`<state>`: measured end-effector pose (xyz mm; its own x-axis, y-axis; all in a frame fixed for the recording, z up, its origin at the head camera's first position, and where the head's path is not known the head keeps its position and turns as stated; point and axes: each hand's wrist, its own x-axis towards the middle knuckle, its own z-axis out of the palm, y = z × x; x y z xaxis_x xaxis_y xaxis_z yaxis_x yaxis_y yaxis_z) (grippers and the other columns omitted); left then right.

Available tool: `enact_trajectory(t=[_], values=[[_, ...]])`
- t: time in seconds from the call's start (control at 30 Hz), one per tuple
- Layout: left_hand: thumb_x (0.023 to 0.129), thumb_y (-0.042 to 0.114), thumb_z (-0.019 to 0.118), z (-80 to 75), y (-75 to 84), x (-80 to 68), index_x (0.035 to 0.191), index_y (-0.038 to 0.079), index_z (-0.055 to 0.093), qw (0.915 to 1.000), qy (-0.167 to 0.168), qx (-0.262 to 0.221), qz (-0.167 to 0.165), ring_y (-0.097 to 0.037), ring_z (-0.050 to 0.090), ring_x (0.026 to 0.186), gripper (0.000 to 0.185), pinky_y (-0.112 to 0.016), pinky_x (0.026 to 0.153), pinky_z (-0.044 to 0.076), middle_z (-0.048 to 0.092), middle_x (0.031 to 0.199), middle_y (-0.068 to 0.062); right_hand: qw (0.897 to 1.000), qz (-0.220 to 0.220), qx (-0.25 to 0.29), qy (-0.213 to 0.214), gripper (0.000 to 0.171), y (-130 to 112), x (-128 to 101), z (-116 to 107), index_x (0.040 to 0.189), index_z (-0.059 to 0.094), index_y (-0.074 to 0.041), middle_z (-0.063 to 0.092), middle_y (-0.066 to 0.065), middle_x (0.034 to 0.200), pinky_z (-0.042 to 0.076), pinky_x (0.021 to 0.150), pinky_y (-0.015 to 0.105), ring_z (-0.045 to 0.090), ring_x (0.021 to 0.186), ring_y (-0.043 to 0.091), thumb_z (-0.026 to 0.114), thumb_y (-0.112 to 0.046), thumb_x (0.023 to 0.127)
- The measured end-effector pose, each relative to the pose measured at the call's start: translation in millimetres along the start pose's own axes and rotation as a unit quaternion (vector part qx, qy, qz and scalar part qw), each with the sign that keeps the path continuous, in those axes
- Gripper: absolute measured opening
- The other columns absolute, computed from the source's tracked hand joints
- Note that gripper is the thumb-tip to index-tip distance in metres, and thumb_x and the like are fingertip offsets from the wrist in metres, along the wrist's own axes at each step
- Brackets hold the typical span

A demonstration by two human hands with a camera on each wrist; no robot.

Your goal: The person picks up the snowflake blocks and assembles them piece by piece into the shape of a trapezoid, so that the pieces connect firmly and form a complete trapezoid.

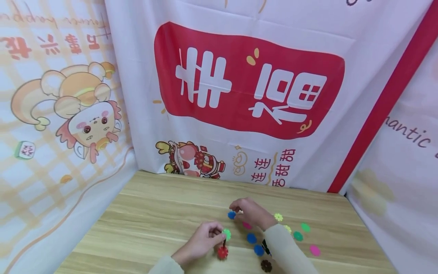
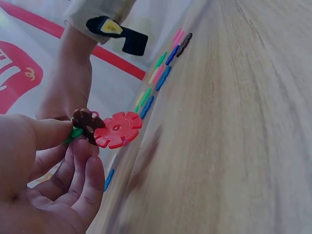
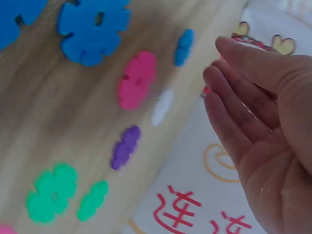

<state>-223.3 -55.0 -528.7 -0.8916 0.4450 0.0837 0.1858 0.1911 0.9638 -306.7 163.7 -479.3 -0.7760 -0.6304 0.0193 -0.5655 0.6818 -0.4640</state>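
Note:
My left hand (image 1: 204, 239) pinches a small chain of notched plastic snowflake discs above the table. In the left wrist view, the chain shows a green disc (image 2: 74, 134) between thumb and fingers, a brown disc (image 2: 86, 125) joined to it, and a red disc (image 2: 118, 129) at the far end. Over the table, farther back, my right hand (image 1: 251, 213) hovers beside a blue disc (image 1: 232, 215). Its fingers are slightly bent with nothing between them in the right wrist view, and that blue disc (image 3: 184, 47) lies apart from the fingertips.
Loose snowflake discs lie on the wooden table (image 1: 137, 228), mostly on the right: several blue, a dark brown disc (image 1: 266, 265), a pink disc (image 1: 315, 250), green and yellow ones. A purple disc (image 3: 125, 147) shows in the right wrist view. Printed cloths (image 1: 137, 95) hang around the table.

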Motion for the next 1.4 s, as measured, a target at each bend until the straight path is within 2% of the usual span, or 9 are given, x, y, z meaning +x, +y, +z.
enact_trajectory(t=[0.13,0.3,0.47,0.57,0.67,0.9,1.07,1.4], values=[[0.091,0.021,0.066,0.1,-0.7,-1.3,0.1,0.012,0.066,1.0,-0.002,-0.002,0.001,-0.012,0.063,0.08,0.013,-0.023,0.07,0.056,0.067,0.093,-0.006,0.999,0.025,-0.025,0.009,0.034,7,8,13,0.118,0.067,-0.011,0.07,0.003,0.116,0.056,0.091,0.029,0.066,0.106,0.016,0.074,-0.011,0.084],[0.091,0.025,0.066,-2.8,0.0,-2.1,0.101,0.014,0.066,1.0,0.0,-0.002,-0.007,-0.013,0.062,0.083,0.015,-0.022,0.071,0.055,0.067,0.095,-0.006,0.998,0.027,-0.049,0.019,0.036,11,13,23,0.117,0.067,-0.011,0.07,0.002,0.117,0.055,0.094,0.03,0.065,0.11,0.016,0.075,-0.009,0.082],[0.091,0.026,0.066,-4.9,0.8,-2.1,0.102,0.014,0.066,0.9998,0.003,-0.01,-0.014,-0.015,0.062,0.084,0.017,-0.023,0.07,0.055,0.067,0.096,-0.006,0.998,0.041,-0.034,0.019,0.027,15,13,23,0.105,0.071,-0.013,0.071,-0.001,0.102,0.056,0.084,0.023,0.066,0.094,0.011,0.079,-0.013,0.079],[0.091,0.025,0.066,-4.2,0.5,-1.7,0.102,0.013,0.065,0.9997,0.001,-0.019,-0.017,-0.017,0.063,0.084,0.017,-0.026,0.071,0.057,0.066,0.095,-0.007,0.999,0.039,-0.013,0.02,0.014,17,8,21,0.093,0.073,-0.014,0.07,-0.004,0.088,0.054,0.073,0.019,0.062,0.08,0.006,0.079,-0.015,0.08],[0.091,0.024,0.066,-3.8,0.1,-1.6,0.102,0.011,0.065,0.9995,0.001,-0.026,-0.018,-0.02,0.064,0.083,0.017,-0.029,0.071,0.058,0.066,0.095,-0.007,0.999,0.024,0.011,0.027,0.005,19,0,17,0.084,0.071,-0.014,0.07,-0.005,0.082,0.051,0.067,0.017,0.059,0.073,0.005,0.076,-0.015,0.083],[0.092,0.022,0.065,-4.3,-1.0,-0.1,0.102,0.008,0.064,0.9988,0.003,-0.042,-0.027,-0.022,0.066,0.082,0.017,-0.031,0.073,0.059,0.066,0.094,-0.007,0.998,0.015,0.053,0.018,0.005,16,-17,10,0.085,0.069,-0.017,0.069,-0.006,0.08,0.052,0.063,0.017,0.056,0.069,0.002,0.069,-0.017,0.09],[0.092,0.023,0.065,-4.2,-1.3,1.7,0.102,0.007,0.064,0.9981,0.0,-0.053,-0.031,-0.023,0.066,0.083,0.018,-0.03,0.073,0.06,0.067,0.095,-0.008,0.998,-0.011,0.051,0.032,0.005,9,-29,5,0.084,0.068,-0.018,0.067,-0.006,0.076,0.052,0.059,0.018,0.055,0.065,0.0,0.07,-0.017,0.089],[0.091,0.023,0.065,-0.3,-0.3,3.4,0.101,0.008,0.065,0.9986,-0.01,-0.047,-0.021,-0.025,0.067,0.083,0.017,-0.031,0.072,0.06,0.067,0.094,-0.007,0.994,-0.049,0.062,0.069,0.004,-16,-57,-1,0.09,0.068,-0.02,0.068,-0.012,0.085,0.056,0.071,0.016,0.062,0.077,-0.003,0.069,-0.024,0.088]])
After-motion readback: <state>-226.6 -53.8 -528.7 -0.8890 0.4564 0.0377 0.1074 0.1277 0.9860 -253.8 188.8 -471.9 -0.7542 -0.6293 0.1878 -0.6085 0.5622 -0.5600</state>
